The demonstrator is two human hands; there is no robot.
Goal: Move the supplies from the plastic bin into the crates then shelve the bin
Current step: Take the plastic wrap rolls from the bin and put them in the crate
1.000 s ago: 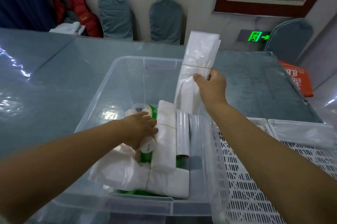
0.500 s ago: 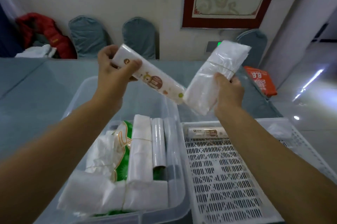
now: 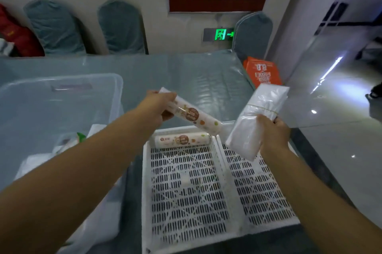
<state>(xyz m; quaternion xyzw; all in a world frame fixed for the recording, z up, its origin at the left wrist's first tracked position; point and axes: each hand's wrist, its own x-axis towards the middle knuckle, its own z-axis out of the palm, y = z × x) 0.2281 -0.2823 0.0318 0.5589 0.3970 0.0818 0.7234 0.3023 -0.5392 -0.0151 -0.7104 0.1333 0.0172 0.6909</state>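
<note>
Head view: a printed roll (image 3: 194, 116) is gripped by the left hand (image 3: 160, 107) above the left crate (image 3: 187, 191) — long axis toward 4 o'clock. A banded bag bundle (image 3: 256, 121) is clutched by the right hand (image 3: 272, 132) over the right crate (image 3: 260, 189), at 6 o'clock below.

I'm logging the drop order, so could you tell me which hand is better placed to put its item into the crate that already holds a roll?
The left hand, probably: its printed roll hangs above that left crate, near the roll lying there. The right hand holds its bag bundle over the right crate.
</note>
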